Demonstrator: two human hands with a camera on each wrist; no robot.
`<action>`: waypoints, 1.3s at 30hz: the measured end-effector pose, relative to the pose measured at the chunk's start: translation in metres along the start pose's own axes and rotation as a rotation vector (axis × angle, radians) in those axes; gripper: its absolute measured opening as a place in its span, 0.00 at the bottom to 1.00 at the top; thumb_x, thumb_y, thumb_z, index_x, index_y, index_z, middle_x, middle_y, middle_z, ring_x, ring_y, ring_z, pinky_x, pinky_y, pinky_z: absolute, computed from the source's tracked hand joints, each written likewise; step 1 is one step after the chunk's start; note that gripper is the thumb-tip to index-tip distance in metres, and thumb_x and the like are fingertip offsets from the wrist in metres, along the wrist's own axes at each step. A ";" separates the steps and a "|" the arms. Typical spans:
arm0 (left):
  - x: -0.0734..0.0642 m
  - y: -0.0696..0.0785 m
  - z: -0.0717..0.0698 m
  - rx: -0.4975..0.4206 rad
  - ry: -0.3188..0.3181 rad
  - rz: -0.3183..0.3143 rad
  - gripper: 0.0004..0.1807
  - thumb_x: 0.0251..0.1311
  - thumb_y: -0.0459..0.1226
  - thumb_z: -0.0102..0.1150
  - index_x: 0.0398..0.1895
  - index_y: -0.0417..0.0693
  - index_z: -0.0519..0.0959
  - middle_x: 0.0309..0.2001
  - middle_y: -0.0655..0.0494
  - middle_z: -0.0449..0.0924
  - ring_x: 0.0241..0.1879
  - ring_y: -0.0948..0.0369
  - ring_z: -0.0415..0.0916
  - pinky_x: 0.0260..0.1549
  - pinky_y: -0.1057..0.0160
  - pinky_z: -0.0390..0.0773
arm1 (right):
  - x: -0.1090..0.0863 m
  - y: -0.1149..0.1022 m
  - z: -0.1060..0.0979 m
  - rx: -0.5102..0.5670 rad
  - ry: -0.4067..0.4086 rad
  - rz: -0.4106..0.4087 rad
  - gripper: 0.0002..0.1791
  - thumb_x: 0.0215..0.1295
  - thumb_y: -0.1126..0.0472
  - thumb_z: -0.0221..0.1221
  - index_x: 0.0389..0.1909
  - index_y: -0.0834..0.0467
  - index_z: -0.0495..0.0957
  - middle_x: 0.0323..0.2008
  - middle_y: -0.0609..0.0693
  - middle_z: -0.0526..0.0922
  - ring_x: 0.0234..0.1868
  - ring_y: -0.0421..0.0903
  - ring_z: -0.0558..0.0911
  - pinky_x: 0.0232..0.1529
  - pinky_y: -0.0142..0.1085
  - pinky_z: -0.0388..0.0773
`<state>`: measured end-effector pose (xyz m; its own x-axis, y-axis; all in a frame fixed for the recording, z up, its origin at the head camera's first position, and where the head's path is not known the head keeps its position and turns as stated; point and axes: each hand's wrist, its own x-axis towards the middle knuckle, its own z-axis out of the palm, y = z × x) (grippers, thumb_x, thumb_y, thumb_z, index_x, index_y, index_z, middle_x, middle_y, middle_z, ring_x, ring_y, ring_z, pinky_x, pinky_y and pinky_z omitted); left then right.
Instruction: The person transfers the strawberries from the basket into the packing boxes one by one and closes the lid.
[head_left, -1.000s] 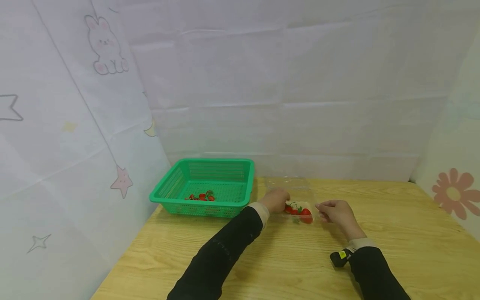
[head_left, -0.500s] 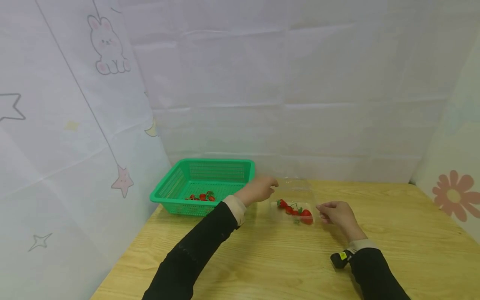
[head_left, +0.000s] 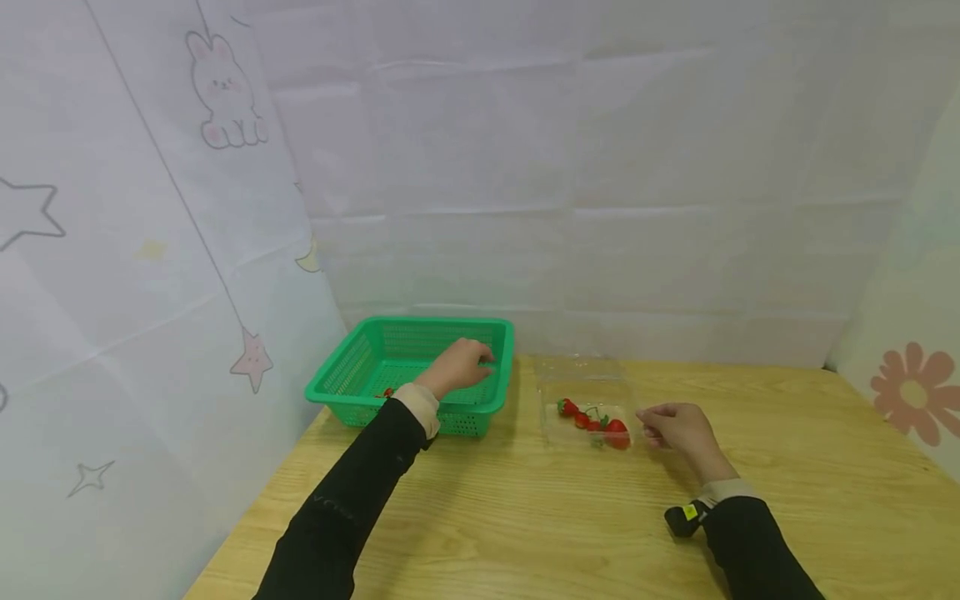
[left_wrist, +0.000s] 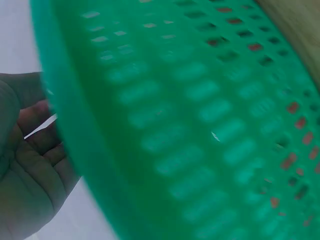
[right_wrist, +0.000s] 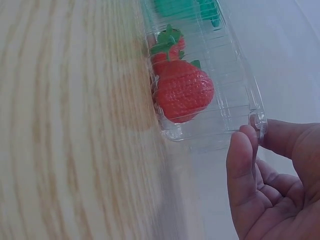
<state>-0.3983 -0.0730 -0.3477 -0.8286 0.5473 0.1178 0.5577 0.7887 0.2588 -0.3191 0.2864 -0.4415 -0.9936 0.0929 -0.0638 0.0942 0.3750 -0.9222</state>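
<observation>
My left hand (head_left: 457,367) is over the green plastic basket (head_left: 465,423), its fingers relaxed with nothing held. In the left wrist view the basket's slotted wall (left_wrist: 150,150) hides part of that hand (left_wrist: 30,165), and red bits show through the holes. Red fruit (head_left: 387,392) lies inside, mostly behind my forearm. On the right, my right hand (head_left: 678,425) pinches the edge of a clear plastic clamshell box (head_left: 555,429) between thumb and fingers. The box, its lid (head_left: 581,368) raised at the back, holds a large strawberry (right_wrist: 185,95) and several smaller red fruits (head_left: 582,421).
A wooden table (head_left: 480,517) carries both containers, the basket at the left and the box to its right. A white sheet (head_left: 570,167) hangs behind them, with printed cloth along the sides.
My left hand has left the box and swung left over the basket; a red fruit now shows where it was in the box. My right hand keeps its pinch on the box.
</observation>
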 end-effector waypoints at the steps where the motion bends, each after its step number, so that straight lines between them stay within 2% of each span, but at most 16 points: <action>1: -0.001 -0.004 0.001 -0.002 -0.011 -0.014 0.16 0.66 0.35 0.61 0.55 0.40 0.80 0.53 0.47 0.80 0.53 0.52 0.77 0.50 0.57 0.76 | 0.000 0.000 0.000 0.002 0.001 0.000 0.21 0.72 0.59 0.56 0.51 0.76 0.73 0.37 0.64 0.82 0.32 0.49 0.82 0.33 0.40 0.83; 4: -0.004 -0.015 0.004 -0.022 -0.073 -0.072 0.16 0.65 0.37 0.62 0.54 0.41 0.81 0.53 0.47 0.79 0.52 0.52 0.77 0.49 0.57 0.77 | 0.000 0.001 0.000 -0.001 0.000 -0.004 0.21 0.72 0.59 0.56 0.52 0.76 0.73 0.37 0.64 0.82 0.33 0.49 0.82 0.33 0.40 0.83; 8: -0.008 -0.024 0.008 -0.020 -0.199 -0.162 0.17 0.65 0.40 0.63 0.53 0.42 0.81 0.54 0.48 0.78 0.54 0.50 0.75 0.48 0.55 0.77 | 0.000 0.001 -0.001 -0.004 -0.003 -0.004 0.22 0.72 0.59 0.56 0.52 0.76 0.73 0.37 0.64 0.82 0.33 0.49 0.82 0.33 0.40 0.83; 12: -0.012 -0.030 0.012 -0.013 -0.292 -0.216 0.16 0.65 0.41 0.62 0.52 0.42 0.82 0.52 0.49 0.80 0.53 0.50 0.76 0.47 0.54 0.78 | 0.000 0.002 -0.002 -0.004 -0.015 -0.007 0.23 0.72 0.58 0.57 0.52 0.77 0.73 0.36 0.62 0.82 0.32 0.49 0.83 0.33 0.39 0.83; 16: -0.014 -0.034 0.016 -0.022 -0.337 -0.241 0.11 0.66 0.37 0.60 0.46 0.43 0.85 0.46 0.52 0.82 0.44 0.54 0.79 0.42 0.57 0.78 | 0.001 0.002 -0.003 -0.004 -0.019 -0.011 0.23 0.72 0.58 0.57 0.53 0.77 0.73 0.35 0.61 0.82 0.32 0.49 0.83 0.33 0.39 0.83; 20: -0.011 -0.040 0.019 -0.006 -0.408 -0.280 0.07 0.66 0.35 0.57 0.37 0.46 0.85 0.40 0.55 0.82 0.34 0.58 0.73 0.33 0.59 0.70 | 0.002 0.002 -0.002 -0.002 -0.015 -0.007 0.23 0.71 0.58 0.57 0.52 0.76 0.73 0.35 0.62 0.82 0.32 0.49 0.83 0.33 0.39 0.83; 22: -0.010 -0.042 0.021 -0.002 -0.439 -0.300 0.07 0.66 0.35 0.57 0.36 0.47 0.85 0.40 0.55 0.82 0.34 0.58 0.72 0.32 0.58 0.68 | 0.002 0.003 -0.002 -0.001 -0.013 -0.006 0.23 0.71 0.58 0.57 0.52 0.76 0.73 0.36 0.62 0.82 0.33 0.49 0.83 0.33 0.39 0.83; 26: -0.007 -0.045 0.026 0.000 -0.465 -0.311 0.08 0.66 0.36 0.57 0.42 0.47 0.85 0.47 0.54 0.81 0.43 0.56 0.77 0.37 0.58 0.72 | 0.003 0.004 -0.001 -0.002 -0.002 -0.004 0.22 0.71 0.58 0.57 0.52 0.76 0.74 0.36 0.62 0.82 0.33 0.50 0.83 0.33 0.39 0.83; 29: -0.005 -0.046 0.029 0.008 -0.478 -0.306 0.10 0.67 0.37 0.56 0.47 0.45 0.84 0.52 0.52 0.80 0.50 0.52 0.76 0.42 0.56 0.73 | 0.003 0.004 -0.001 -0.001 0.001 -0.006 0.22 0.71 0.58 0.57 0.52 0.76 0.74 0.35 0.61 0.82 0.32 0.49 0.83 0.33 0.39 0.83; 39: -0.004 -0.046 0.033 0.029 -0.476 -0.312 0.16 0.71 0.37 0.52 0.58 0.42 0.78 0.59 0.48 0.74 0.60 0.47 0.70 0.55 0.49 0.72 | 0.004 0.005 -0.002 -0.004 0.003 -0.004 0.23 0.71 0.57 0.57 0.52 0.76 0.73 0.36 0.62 0.82 0.33 0.49 0.83 0.33 0.38 0.83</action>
<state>-0.4195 -0.1020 -0.3920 -0.8446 0.3482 -0.4068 0.2970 0.9367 0.1852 -0.3221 0.2901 -0.4453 -0.9938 0.0943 -0.0591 0.0908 0.3789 -0.9210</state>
